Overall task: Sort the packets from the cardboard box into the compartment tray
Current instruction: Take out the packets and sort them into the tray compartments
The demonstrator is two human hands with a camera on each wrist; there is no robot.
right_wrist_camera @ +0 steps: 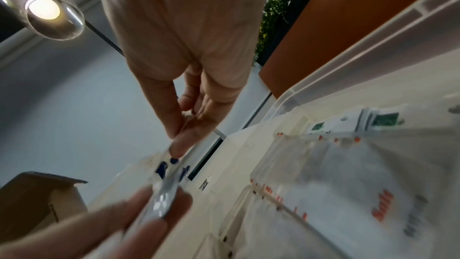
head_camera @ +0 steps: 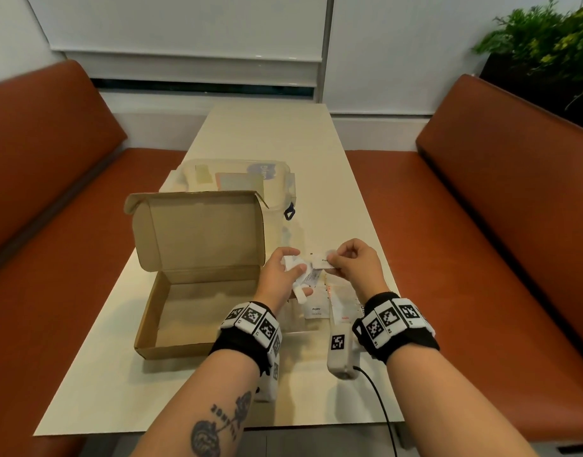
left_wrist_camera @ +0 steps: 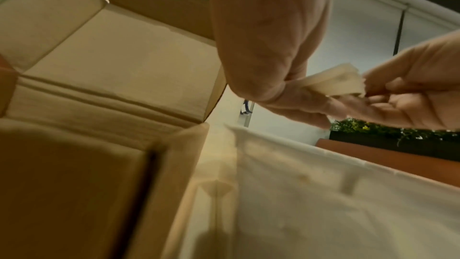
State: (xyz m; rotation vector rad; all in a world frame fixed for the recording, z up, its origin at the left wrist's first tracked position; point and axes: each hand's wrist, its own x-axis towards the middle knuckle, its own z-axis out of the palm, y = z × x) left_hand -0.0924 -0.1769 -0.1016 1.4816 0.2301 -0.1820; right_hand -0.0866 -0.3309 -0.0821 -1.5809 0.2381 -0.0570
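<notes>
The pale table carries an open cardboard box, a clear compartment tray and a lid.

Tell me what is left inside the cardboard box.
In the head view, the cardboard box shows only bare floor, with no packets visible. Its near wall hides the strip of floor just behind it, and the left hand covers the right corner.

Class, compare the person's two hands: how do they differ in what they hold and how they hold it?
The left hand grips a bunch of several white packets; the right hand pinches a single packet between thumb and fingertips. The left sits beside the box; the right is farther from it. Both hover above the tray.
</notes>
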